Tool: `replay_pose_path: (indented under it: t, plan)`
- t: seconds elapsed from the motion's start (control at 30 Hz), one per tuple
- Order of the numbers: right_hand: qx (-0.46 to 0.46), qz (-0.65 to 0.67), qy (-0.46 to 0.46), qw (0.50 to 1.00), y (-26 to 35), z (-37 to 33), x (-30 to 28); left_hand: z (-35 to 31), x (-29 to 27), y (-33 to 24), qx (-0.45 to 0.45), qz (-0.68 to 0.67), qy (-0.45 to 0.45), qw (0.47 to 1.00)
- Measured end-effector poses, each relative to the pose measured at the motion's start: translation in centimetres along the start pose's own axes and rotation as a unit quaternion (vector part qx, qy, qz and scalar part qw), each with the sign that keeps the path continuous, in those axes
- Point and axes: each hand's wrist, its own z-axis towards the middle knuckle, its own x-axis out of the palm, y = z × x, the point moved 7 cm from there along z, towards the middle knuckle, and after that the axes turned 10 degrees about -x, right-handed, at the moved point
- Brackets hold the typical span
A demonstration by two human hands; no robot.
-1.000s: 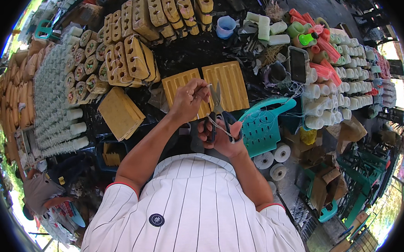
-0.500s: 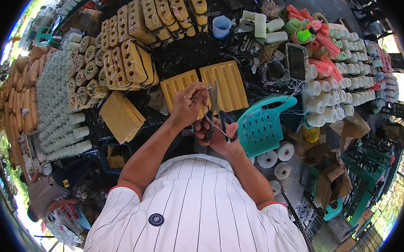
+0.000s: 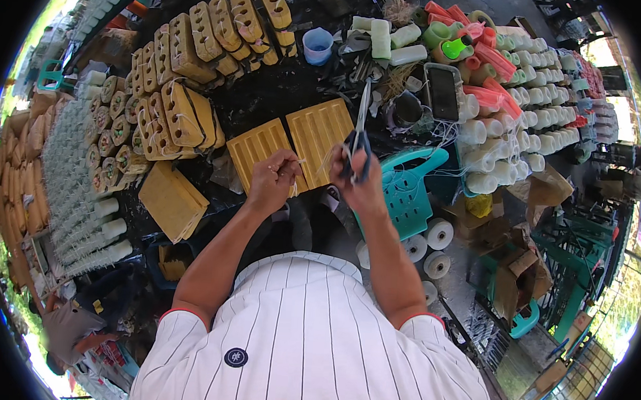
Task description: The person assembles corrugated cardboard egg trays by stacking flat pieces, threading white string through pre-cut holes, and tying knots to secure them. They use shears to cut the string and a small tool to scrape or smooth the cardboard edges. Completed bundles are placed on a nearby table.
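Left hand [image 3: 268, 183], fingers drawn narrow, pinching a white string [image 3: 295, 190]; right hand [image 3: 365, 193], fingers curled round the handles of a pair of scissors [image 3: 361, 126], whose blades point away from the person; whether the string runs across to the right fingers I cannot tell from where I stand; just beyond the left fingers, two yellow ridged panels [image 3: 319, 131] lying side by side; right of the right fingers, near, a teal plastic chair [image 3: 406, 204], with white spools [image 3: 440, 234] beside it; left of the left fingers, flat yellow slabs [image 3: 172, 201]; farther out on that side, yellow blocks [image 3: 183, 117] pierced with round holes; ahead of both sets of fingers, well apart, a pale cup [image 3: 318, 46]; beyond the right fingers, to the right, rows of white rolls [image 3: 481, 158] and a dark-screened device [image 3: 442, 90]
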Motion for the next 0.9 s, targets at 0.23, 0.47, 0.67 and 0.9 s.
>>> replay_pose_path:
  t: [0.23,0.47,0.67,0.9]
  plan:
    - [-0.195,-0.642,-0.172,0.721,4.6,20.1,-6.8,1.5,1.0,-2.5,-0.046,-0.102,0.049,0.993]
    - [-0.149,-0.460,0.058,0.874,1.8,13.6,1.3,0.8,-0.8,-4.1,-0.069,-0.224,0.022,0.972]
    - [0.106,-0.041,0.133,0.985,-5.9,1.3,6.5,2.3,-3.0,-5.0,-0.053,-0.108,0.016,0.993]
    - [0.116,0.007,-0.036,0.993,-7.1,1.1,1.1,4.4,-6.8,-7.5,0.003,0.208,-0.022,0.978]
